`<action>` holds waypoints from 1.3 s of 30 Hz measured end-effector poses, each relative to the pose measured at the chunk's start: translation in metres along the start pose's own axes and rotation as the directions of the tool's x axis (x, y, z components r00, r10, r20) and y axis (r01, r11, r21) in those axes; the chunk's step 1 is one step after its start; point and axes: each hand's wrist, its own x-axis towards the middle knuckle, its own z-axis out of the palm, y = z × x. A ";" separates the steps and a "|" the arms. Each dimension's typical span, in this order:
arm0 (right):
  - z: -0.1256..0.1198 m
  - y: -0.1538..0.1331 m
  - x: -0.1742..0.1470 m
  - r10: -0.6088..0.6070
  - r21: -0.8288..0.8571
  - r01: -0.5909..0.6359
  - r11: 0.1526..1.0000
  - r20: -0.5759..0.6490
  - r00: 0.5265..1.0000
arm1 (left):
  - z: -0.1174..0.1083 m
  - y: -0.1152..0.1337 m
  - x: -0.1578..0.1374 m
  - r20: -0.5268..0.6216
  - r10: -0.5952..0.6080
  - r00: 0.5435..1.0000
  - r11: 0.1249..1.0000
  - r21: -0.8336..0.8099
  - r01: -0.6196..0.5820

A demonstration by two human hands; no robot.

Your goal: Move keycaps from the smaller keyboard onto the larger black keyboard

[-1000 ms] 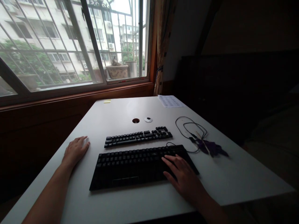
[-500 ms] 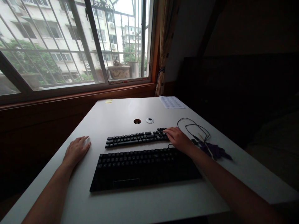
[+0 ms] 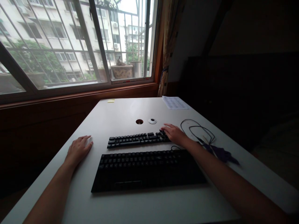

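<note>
A black keyboard [image 3: 149,171] lies across the table in front of me, with rows of keys along its far part and a wide dark near part. Behind it, black keycaps [image 3: 130,140] are laid out in rows on the table. My right hand [image 3: 174,134] is over the right end of these rows, its fingers stretched out and apart, the fingertips at the keycaps. Its palm hides some of them. My left hand [image 3: 78,150] rests flat on the table, left of the keycaps, with its fingers spread and nothing in it.
A looped black cable [image 3: 198,127] and a dark purple cloth [image 3: 221,153] lie on the right of the white table [image 3: 121,113]. Farther back are a round hole [image 3: 139,121], a white ring-shaped cover [image 3: 152,121], printed paper [image 3: 176,103] and a yellow note [image 3: 111,100]. A barred window stands beyond.
My right hand has shifted slightly and its fingers have spread farther apart over the keycaps. My left hand stays flat on the table. The whole view has shifted slightly.
</note>
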 end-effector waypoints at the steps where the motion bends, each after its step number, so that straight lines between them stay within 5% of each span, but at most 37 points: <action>1: 0.001 -0.001 0.000 0.005 -0.005 -0.005 1.000 0.008 1.000 | 0.000 0.000 0.000 0.001 0.003 1.000 1.000 0.001 -0.003; 28: 0.009 0.001 0.058 0.059 0.114 -0.066 0.991 0.063 0.996 | -0.007 0.003 -0.002 -0.010 -0.017 1.000 1.000 -0.025 0.017; 34: -0.003 -0.007 0.051 0.037 0.174 -0.040 0.984 0.018 0.999 | -0.009 0.003 -0.002 -0.008 -0.010 1.000 1.000 -0.029 0.010; 39: -0.033 -0.016 0.015 0.009 0.232 -0.009 0.973 0.001 1.000 | -0.010 0.002 -0.003 -0.007 -0.010 1.000 0.999 -0.032 0.009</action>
